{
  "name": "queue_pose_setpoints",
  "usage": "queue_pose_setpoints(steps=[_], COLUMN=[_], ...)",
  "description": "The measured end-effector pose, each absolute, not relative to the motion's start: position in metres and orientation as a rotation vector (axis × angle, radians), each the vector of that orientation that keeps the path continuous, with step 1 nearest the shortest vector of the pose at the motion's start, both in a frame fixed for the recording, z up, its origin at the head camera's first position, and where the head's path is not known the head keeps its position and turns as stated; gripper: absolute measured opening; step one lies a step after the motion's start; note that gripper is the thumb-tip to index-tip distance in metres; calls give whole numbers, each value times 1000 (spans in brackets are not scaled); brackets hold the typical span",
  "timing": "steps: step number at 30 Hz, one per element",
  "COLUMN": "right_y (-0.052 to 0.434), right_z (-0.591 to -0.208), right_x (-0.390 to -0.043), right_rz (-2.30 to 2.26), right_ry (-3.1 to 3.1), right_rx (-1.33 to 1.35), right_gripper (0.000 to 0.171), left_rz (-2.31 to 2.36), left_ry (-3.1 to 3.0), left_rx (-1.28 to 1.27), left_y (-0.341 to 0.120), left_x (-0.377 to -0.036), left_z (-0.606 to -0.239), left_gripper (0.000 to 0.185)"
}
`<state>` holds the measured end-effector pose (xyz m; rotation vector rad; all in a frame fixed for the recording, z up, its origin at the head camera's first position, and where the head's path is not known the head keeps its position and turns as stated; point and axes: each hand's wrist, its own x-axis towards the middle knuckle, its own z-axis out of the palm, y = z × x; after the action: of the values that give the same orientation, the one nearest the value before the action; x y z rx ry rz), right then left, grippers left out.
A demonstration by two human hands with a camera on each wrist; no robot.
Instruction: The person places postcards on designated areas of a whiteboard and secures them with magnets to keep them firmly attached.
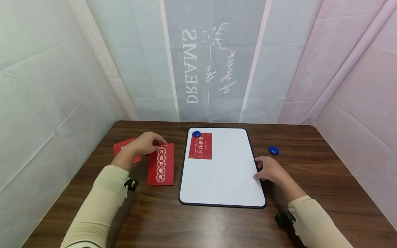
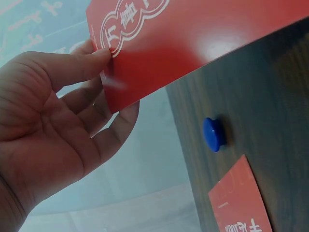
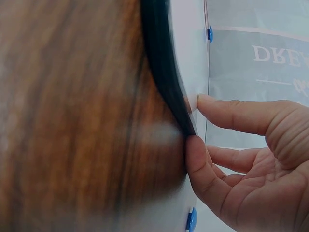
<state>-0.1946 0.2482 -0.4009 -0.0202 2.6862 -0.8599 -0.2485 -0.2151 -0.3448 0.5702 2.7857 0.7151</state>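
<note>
Left of the whiteboard (image 1: 229,175), the left hand (image 1: 145,143) pinches 1 red card (image 1: 167,168) by its far end, long axis roughly along the whiteboard's side; the right hand (image 1: 270,168) grips the whiteboard's right edge.

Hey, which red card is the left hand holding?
The red card with five linked circles in a column; one other lies on the table, another on the whiteboard.

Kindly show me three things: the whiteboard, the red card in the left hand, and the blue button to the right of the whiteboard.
Whiteboard (image 1: 224,172): head view, bare white part near its middle.
Red card (image 1: 160,164): head view, middle of its printed front.
Blue button (image 1: 274,150): head view, middle of its round top.
</note>
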Motion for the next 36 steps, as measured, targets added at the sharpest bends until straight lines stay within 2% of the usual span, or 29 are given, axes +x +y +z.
queue_pose_setpoints(steps=[10, 24, 36], right_y=[248, 248, 249], right_z=[-402, -402, -404], right_x=[-194, -192, -193], right_rz=[-856, -873, -877], right_ry=[2698, 2697, 2697], right_rx=[-30, -16, -31], right_gripper=[76, 76, 77], left_rz=[963, 1017, 1202], left_ry=[2686, 2684, 2646], left_rx=[515, 549, 464], left_y=[-215, -215, -207], left_x=[-247, -245, -244], left_z=[-333, -322, -329], left_gripper=[24, 24, 26])
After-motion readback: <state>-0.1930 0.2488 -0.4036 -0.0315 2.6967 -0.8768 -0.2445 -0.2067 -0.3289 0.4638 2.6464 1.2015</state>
